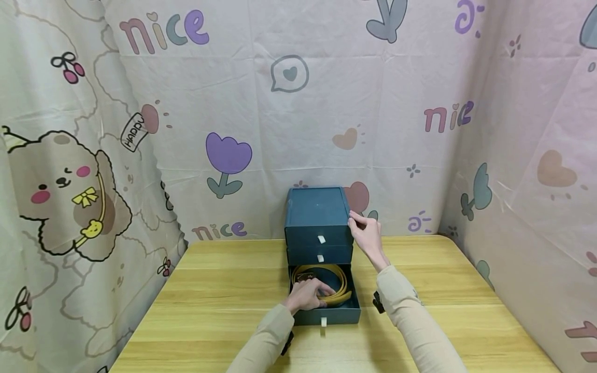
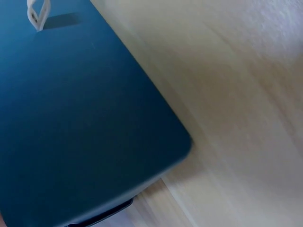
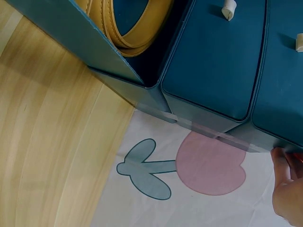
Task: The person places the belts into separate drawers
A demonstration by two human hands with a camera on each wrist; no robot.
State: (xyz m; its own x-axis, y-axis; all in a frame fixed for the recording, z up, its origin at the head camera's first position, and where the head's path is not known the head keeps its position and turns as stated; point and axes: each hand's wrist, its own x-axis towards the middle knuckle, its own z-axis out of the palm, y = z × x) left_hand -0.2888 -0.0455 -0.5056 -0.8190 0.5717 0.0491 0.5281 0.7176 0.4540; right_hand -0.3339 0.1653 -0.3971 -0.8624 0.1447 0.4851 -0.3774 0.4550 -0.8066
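Note:
A dark teal box of three stacked drawers point(image 1: 319, 207) stands at the back of the table, its lowest drawer point(image 1: 342, 315) pulled out. A coiled yellow-brown belt point(image 1: 342, 280) with a dark buckle lies in that drawer. My left hand point(image 1: 308, 294) reaches into the drawer and holds the near side of the coil between finger and thumb; the fingertips are partly hidden. At the box's upper right edge, my right hand point(image 1: 367, 233) touches its side with the fingertips, as the right hand point(image 3: 289, 184) in the right wrist view also shows.
Two upper drawers are closed, each with a small pale pull tab point(image 1: 321, 239). The open drawer's front point(image 2: 94, 118) fills much of the left wrist view. Wood-grain table point(image 1: 224, 290) surrounds the box, and a printed cloth point(image 1: 298, 119) hangs right behind it.

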